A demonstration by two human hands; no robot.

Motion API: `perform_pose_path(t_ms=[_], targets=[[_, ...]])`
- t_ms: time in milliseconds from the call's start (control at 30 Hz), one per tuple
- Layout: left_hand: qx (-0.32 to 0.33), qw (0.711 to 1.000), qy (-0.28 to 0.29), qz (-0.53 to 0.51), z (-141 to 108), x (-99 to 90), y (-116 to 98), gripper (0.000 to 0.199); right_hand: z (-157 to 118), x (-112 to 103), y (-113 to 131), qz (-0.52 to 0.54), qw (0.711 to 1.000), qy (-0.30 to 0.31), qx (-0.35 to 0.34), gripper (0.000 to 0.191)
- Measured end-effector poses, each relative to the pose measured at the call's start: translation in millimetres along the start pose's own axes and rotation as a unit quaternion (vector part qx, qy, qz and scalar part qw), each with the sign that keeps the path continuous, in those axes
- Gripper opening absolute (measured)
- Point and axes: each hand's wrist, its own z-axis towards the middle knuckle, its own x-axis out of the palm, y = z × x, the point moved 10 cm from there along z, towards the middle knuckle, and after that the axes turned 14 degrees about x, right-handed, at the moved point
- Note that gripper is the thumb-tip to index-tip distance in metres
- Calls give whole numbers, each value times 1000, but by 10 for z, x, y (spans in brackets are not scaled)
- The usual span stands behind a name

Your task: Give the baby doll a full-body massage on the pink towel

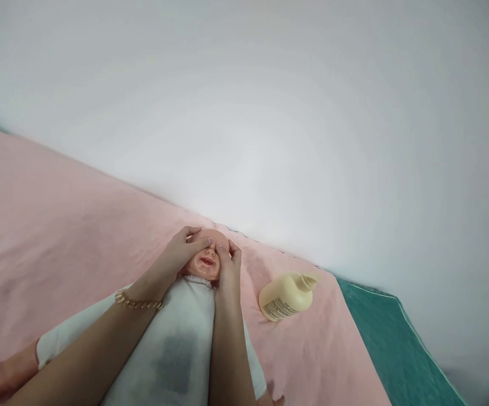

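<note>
The doll (191,327) is laid on its back on a pink cloth (70,237), its head pointed toward a white wall (269,113) and its face (207,268) turned up between the two hands. By the left hand (185,249) one side of the head is cupped: the hand is half open, the fingers are bent around the brow and temple, and the thumb is laid across the eye area, its tip brought close to the bridge of the nose. By the right hand (230,262) the opposite side is cupped in much the same way, with the hand partly open, the fingers curved beside the temple and the thumb rested against the face next to the nose. The doll's eyes are covered by the thumbs, while the red mouth (207,261) is left exposed. Nothing besides the doll is touched by either hand; how firmly the head is pressed cannot be told, since the far fingertips are partly hidden. A beaded bracelet (138,303) is worn on the left wrist. The doll is dressed in a white top (193,316), marked by a dark patch (174,361) and partly covered by the forearms. Near the right hand, a pale yellow bottle (284,298) is set on the cloth, and beyond it a green surface (383,332) is exposed past the cloth's edge
</note>
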Motion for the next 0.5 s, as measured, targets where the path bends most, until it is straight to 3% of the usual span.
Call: perform_pose_path(t_ms=[267,500], targets=[[7,1000,-6,8,22,-20,25,50,-30,-19,-6,13,998,-27,50,47],[28,999,-3,-16,45,2,34,41,77,-63,-8,23,999,-30,12,38]])
